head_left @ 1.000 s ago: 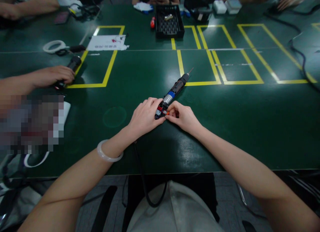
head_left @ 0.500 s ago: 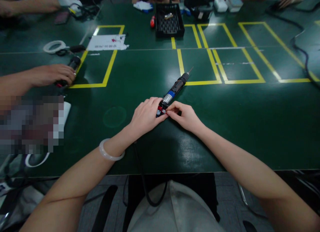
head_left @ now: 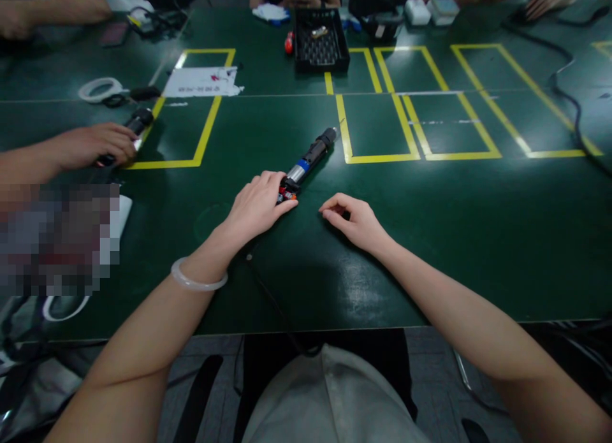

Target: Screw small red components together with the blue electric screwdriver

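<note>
An electric screwdriver (head_left: 308,159) lies slantwise on the green table, its thin bit pointing away to the upper right. My left hand (head_left: 261,204) is closed around its rear end, thumb along the near side. Small red and orange parts (head_left: 289,194) show at that end, partly covered by my fingers. To the right, apart from the tool, my right hand (head_left: 349,220) rests low over the table. Its thumb and forefinger are pinched together; whether anything small is between them is hidden. A dark cord (head_left: 268,287) runs from below my left hand over the table edge.
Yellow tape outlines (head_left: 382,158) mark the green table (head_left: 454,239). A black tray (head_left: 322,67) with a small metal part stands at the back beside a red object (head_left: 289,43). On the left a co-worker's hand (head_left: 108,143) holds a similar tool. A white label (head_left: 201,81) lies beyond.
My left hand has moved left and slightly away with the screwdriver. My right hand has stayed about where it was, so it is now apart from the tool's rear end.
</note>
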Demonstrator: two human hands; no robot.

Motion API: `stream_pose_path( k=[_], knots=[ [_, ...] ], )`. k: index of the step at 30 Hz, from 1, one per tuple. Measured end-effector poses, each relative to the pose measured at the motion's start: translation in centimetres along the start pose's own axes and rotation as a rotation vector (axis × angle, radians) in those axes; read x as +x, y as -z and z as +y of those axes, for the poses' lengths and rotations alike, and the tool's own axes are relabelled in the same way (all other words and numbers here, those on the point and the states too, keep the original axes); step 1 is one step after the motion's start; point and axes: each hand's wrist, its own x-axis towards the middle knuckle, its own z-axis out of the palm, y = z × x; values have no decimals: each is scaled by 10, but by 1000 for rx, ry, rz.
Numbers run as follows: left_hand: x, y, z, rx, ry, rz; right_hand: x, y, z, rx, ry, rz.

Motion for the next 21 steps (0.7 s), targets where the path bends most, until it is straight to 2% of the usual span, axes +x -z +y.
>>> stream_pose_path(
  k=[9,14,17,19,21],
  knots=[
    [19,-1,-96,57,305,113,0,-1,-1,-10,-8,-25],
    [18,-10,-141,-2,337,278,0,-2,0,-1,-17,-33],
    [16,-18,-154,-111,242,443,-1,-2,1,-5,-18,-29],
    [16,-21,-154,-177,194,542,-1,-2,1,-8,-13,-24],
    [16,-21,-148,-200,191,563,-1,-1,1,-8,-9,-22]
  ],
)
